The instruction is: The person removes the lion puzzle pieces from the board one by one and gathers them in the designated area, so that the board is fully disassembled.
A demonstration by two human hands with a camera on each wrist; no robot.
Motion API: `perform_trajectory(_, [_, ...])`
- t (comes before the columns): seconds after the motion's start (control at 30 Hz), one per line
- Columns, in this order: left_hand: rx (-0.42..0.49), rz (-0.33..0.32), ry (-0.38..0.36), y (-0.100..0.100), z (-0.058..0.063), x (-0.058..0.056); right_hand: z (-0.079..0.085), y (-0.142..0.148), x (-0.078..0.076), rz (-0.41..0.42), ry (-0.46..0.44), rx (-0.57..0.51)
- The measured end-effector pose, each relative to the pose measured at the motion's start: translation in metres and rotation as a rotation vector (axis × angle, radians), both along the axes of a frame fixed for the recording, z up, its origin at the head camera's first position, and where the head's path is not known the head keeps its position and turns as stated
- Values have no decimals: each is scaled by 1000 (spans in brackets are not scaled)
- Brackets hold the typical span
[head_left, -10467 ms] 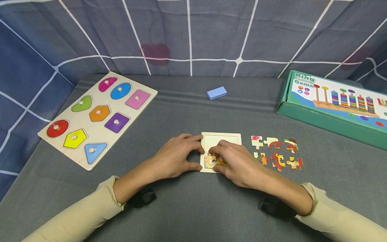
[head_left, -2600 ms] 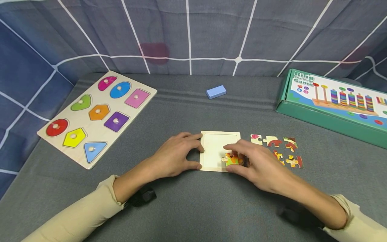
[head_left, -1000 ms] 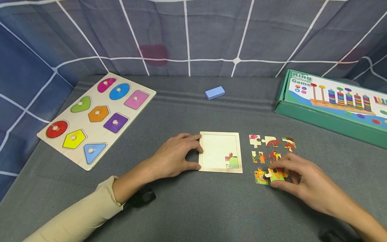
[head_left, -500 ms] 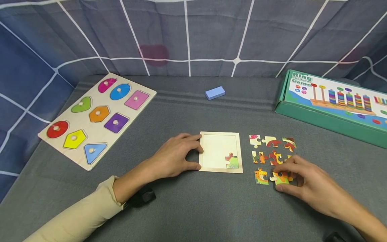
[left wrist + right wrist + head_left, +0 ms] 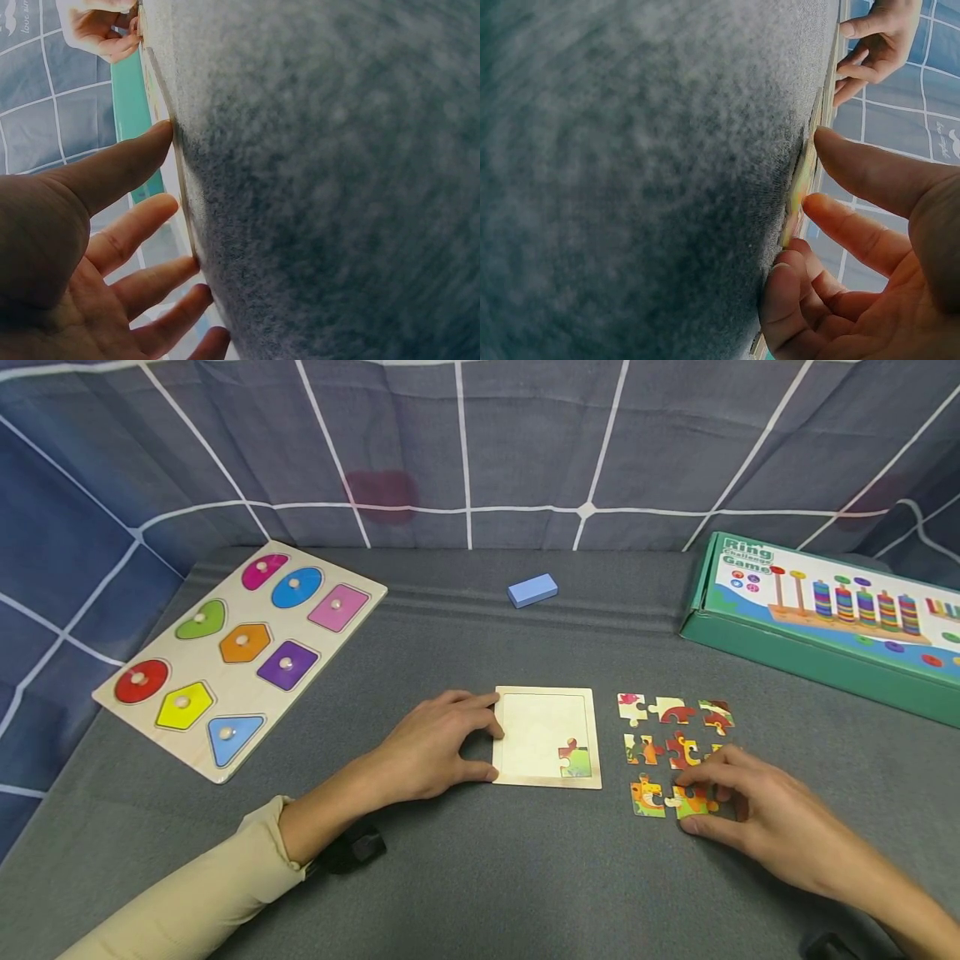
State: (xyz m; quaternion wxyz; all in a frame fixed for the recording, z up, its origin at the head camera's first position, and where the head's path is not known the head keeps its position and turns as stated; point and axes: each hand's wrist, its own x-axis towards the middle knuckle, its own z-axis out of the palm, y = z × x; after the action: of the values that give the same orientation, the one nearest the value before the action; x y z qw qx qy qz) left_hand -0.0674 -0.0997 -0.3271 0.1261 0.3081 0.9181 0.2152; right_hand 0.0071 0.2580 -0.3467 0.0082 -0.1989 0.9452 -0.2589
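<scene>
In the head view a square wooden puzzle tray point(image 5: 536, 727) lies on the grey cloth, with one green and red puzzle piece point(image 5: 576, 762) in its bottom right corner. My left hand point(image 5: 435, 747) rests against the tray's left edge, thumb near the lower corner and fingers higher up; the left wrist view shows the fingertips point(image 5: 161, 206) touching that edge. To the right lie several jigsaw pieces in rows. Between thumb and fingers, my right hand point(image 5: 750, 802) pinches an orange and green puzzle piece point(image 5: 692, 800) beside a giraffe-head piece point(image 5: 648, 797). Its fingers partly hide another piece.
A knobbed shape board point(image 5: 240, 664) lies at the left. The small blue block point(image 5: 533, 591) sits farther back, and a green Ring Challenge Game box point(image 5: 810, 643) stands at the back right. Behind the table hangs a checked cloth point(image 5: 525, 452).
My right hand has gone from the tray to the loose pieces. Bottom-row pieces once in the tray now lie outside it. The pinched piece has shifted slightly; my left hand stays put.
</scene>
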Motion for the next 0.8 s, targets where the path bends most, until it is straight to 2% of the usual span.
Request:
perform_trajectory(0.5, [-1,6,-8,0,0,0,6,-6,0,-20,-6,-22])
perform_trajectory(0.8, [-4,6,-11,0,0,0,13,-22,-5,25,11,-73])
